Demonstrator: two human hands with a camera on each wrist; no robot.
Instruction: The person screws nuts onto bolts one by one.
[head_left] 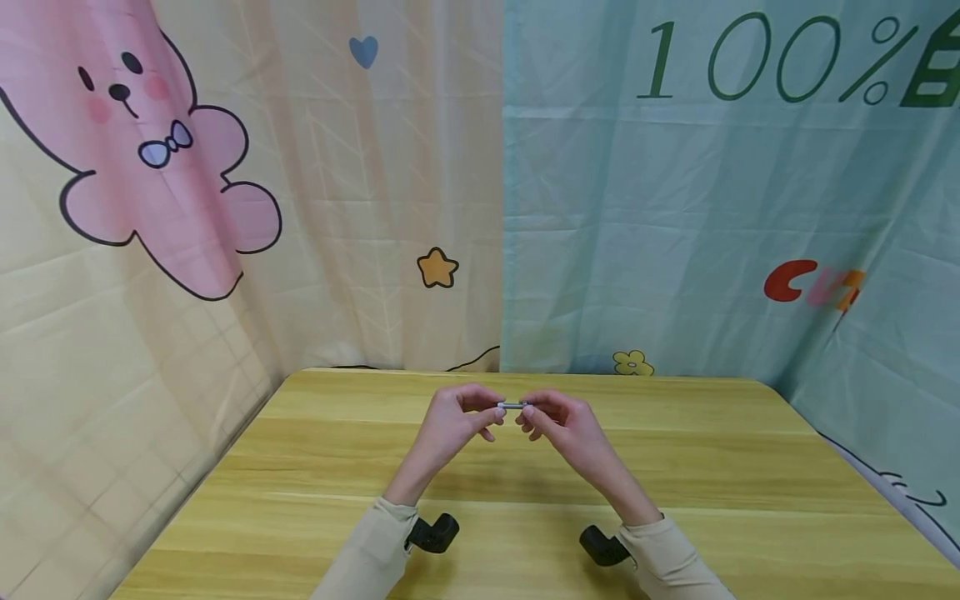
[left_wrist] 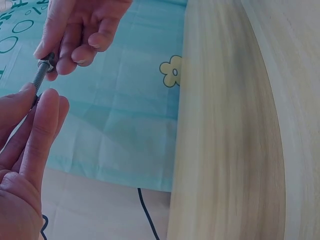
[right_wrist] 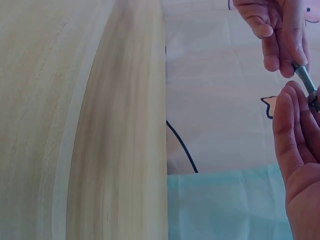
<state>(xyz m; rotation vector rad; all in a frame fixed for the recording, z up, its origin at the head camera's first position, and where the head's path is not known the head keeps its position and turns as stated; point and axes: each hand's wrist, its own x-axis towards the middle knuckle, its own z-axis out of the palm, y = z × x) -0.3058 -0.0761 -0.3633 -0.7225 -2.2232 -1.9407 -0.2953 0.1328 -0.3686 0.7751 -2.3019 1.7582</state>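
Above the table, both hands meet at a small grey metal bolt [head_left: 513, 406] held level between them. My left hand [head_left: 461, 414] pinches one end of it between thumb and fingers. At the other end my right hand [head_left: 561, 422] pinches a nut [left_wrist: 45, 64] that sits around the bolt, with thumb and fingertips right at it. The left wrist view shows threads on the bare shank between the two grips. In the right wrist view the nut end is partly hidden by the right fingers.
A light wooden table [head_left: 360, 467] lies beneath the hands. Behind it hang a cream curtain [head_left: 390, 183] with cartoon prints and a pale blue curtain [head_left: 585, 208]. A black wrist camera [head_left: 435, 533] sticks out from the left sleeve, another black camera [head_left: 603, 546] from the right.
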